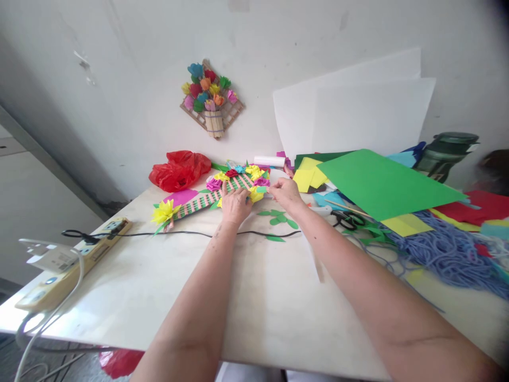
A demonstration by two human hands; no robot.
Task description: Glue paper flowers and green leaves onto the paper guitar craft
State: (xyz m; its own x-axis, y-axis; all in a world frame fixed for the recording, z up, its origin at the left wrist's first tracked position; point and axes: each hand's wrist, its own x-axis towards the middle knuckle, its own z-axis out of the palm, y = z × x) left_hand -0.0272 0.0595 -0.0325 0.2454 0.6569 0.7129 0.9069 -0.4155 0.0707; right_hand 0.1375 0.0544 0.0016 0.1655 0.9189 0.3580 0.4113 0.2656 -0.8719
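Near the far edge of the table [254,297], about its middle, lies a striped paper craft [207,199] with paper flowers [238,178] on it. The left hand [235,204] rests flat on the craft, fingers spread and pressing it down, not closed around anything. The right hand [284,192] is just beside it, at the right end of the craft, and pinches a small green paper piece [261,189] between thumb and fingertips. Green paper leaves [278,217] lie on the table just in front of both hands, and a black cable [159,232] runs across near them. A red plastic bag [178,170] sits toward the far left corner. A power strip [75,260] lies along the left edge. On the right side are scissors [345,217], a big green sheet [382,183] over other coloured sheets, and blue yarn [449,249]. White sheets [358,111] lean on the wall, where another flower craft [210,98] hangs.
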